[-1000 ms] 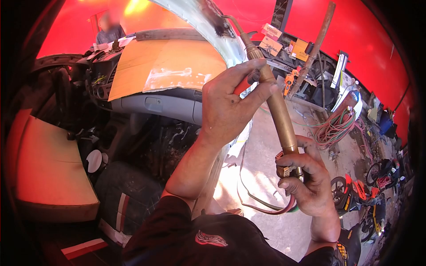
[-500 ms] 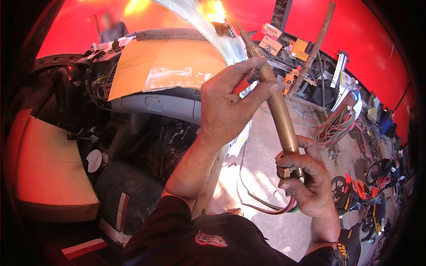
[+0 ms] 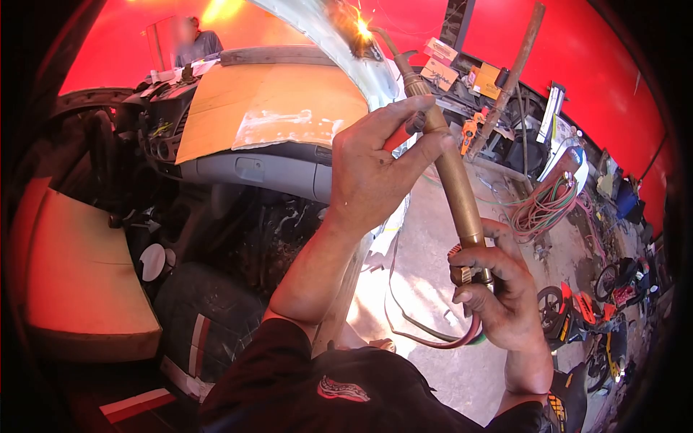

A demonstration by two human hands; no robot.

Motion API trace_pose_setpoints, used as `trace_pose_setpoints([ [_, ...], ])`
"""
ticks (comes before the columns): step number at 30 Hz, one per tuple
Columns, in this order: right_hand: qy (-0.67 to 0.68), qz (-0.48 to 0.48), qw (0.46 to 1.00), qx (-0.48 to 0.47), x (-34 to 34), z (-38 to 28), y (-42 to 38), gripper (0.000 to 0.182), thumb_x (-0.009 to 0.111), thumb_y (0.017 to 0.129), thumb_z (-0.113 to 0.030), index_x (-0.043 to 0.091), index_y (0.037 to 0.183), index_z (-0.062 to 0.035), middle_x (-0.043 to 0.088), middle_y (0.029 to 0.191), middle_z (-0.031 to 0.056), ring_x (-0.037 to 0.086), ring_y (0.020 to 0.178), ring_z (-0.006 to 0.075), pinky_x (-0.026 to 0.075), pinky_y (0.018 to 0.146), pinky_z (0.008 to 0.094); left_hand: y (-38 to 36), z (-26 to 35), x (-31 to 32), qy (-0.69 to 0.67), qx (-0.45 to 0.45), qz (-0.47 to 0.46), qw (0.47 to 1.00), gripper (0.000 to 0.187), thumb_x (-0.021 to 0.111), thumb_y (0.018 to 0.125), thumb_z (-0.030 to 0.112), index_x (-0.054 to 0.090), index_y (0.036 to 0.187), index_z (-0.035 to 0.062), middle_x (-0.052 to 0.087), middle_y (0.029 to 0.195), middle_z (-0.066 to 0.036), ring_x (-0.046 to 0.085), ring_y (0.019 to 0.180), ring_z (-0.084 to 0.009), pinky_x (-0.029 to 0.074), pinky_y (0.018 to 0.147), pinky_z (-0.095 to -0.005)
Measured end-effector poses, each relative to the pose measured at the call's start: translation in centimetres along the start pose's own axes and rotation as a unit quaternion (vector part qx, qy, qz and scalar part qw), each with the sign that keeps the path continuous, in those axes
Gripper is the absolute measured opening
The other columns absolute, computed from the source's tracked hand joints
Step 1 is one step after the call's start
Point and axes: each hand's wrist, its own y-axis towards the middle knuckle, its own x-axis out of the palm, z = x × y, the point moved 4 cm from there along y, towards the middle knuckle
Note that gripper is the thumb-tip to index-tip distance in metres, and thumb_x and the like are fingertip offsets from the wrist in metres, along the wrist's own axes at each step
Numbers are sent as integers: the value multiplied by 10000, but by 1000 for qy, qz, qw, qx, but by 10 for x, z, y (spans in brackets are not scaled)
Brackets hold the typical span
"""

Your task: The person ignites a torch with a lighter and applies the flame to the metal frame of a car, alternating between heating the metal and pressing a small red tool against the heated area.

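Note:
A brass gas torch (image 3: pixel 456 184) slants up across the view, its thin tip at the metal door frame (image 3: pixel 346 54) of a vehicle, where a small bright flame (image 3: pixel 363 30) burns. My left hand (image 3: pixel 379 162) is closed around the upper handle and also holds a red stick-like object with a dark round end (image 3: pixel 413 124), whose kind I cannot tell. At the lower end, my right hand (image 3: pixel 502 289) grips the torch, its thumb and fingers at the ridged valve knob (image 3: pixel 460 275). Red and green hoses (image 3: pixel 433 333) loop away below that hand.
Cardboard (image 3: pixel 289 108) covers the dashboard, with a seat (image 3: pixel 209 310) below it. Coiled hoses (image 3: pixel 545 206), boxes (image 3: pixel 439 72) and a leaning rusty pole (image 3: pixel 509 79) are at right, near small bikes (image 3: pixel 577 310). Behind the dashboard is a person (image 3: pixel 198 45).
The flame has shrunk from a broad yellow blaze to a small bright point with sparks. Both hands keep their hold on the torch, with slight finger shifts. The person at the back has shifted right.

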Motion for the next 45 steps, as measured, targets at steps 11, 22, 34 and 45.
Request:
trace_pose_setpoints([
  [11, 5, -5, 1000, -15, -1, 1, -1, 346, 843, 866, -124, 732, 1187, -58, 520, 1373, 190, 642, 1145, 269, 546, 935, 373, 0, 5, -2, 5, 15, 9, 1000, 461, 854, 876, 60, 696, 1300, -33, 736, 1068, -59, 643, 985, -91, 534, 897, -251],
  [22, 15, 3, 1000, 9, 0, 7, 1, 352, 852, 858, -124, 730, 1183, -63, 522, 1374, 177, 632, 1162, 266, 534, 954, 369, -1, -4, 1, 5, -12, 4, 1000, 445, 851, 880, 63, 702, 1291, -23, 727, 1015, -41, 629, 945, -76, 534, 862, -245],
  [34, 6, 1, 1000, -5, 1, 2, 1, 347, 853, 865, -141, 734, 1181, -59, 517, 1374, 185, 653, 1124, 257, 551, 930, 365, 1, 2, -2, -1, 11, 11, 1000, 445, 855, 876, 68, 706, 1285, -24, 727, 1022, -43, 631, 946, -81, 529, 857, -243],
  [45, 15, 2, 1000, 8, 1, 8, 3, 348, 846, 871, -132, 728, 1190, -56, 514, 1380, 172, 648, 1129, 243, 561, 928, 360, 0, -7, 1, -4, -6, 2, 1000, 437, 843, 886, 51, 699, 1291, -28, 734, 1041, -54, 647, 957, -92, 544, 865, -251],
])
